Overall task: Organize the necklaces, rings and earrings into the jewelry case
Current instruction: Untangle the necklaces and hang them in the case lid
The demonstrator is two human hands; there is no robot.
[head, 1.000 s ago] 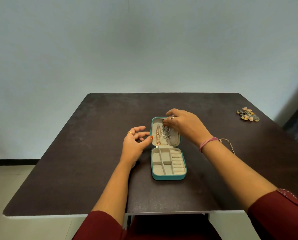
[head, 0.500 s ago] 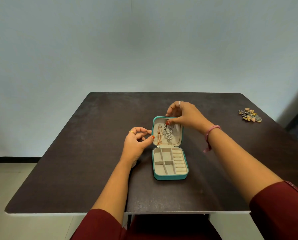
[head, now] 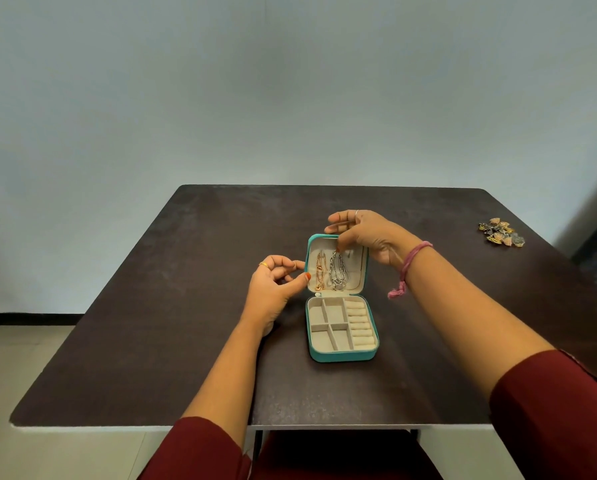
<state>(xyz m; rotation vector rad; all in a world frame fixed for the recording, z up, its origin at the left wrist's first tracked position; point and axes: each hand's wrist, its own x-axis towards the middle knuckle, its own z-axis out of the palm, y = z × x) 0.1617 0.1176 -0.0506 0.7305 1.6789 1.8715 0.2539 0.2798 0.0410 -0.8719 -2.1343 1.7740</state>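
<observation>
My right hand [head: 366, 237] is positioned over the far edge of the jewelry case [head: 340, 299], fingers curled — thumb and forefinger appear to pinch the top of the silver necklace [head: 338, 273], though the contact point is too small to confirm fully. My left hand [head: 276, 282] sits just beside the lid's left edge, fingers loosely curled and holding nothing; the thumb tip is touching or nearly touching the teal rim.

The case lies open on the dark surface [head: 186, 306], long axis running away from me: the lid half lies under my right hand, the tray half nearer my body, below both hands. The tray's ring rolls sit on its right side, with open compartments to their left.

Inside the lid, the silver necklace hangs lengthwise, along the same axis, directly below my right fingertips. The rose-gold necklace [head: 320, 271] runs parallel, just beside it on the side toward my left hand.

A cluster of small jewelry pieces [head: 501, 232] rests well apart to the right of my right hand — individual items cannot be told apart.
</observation>
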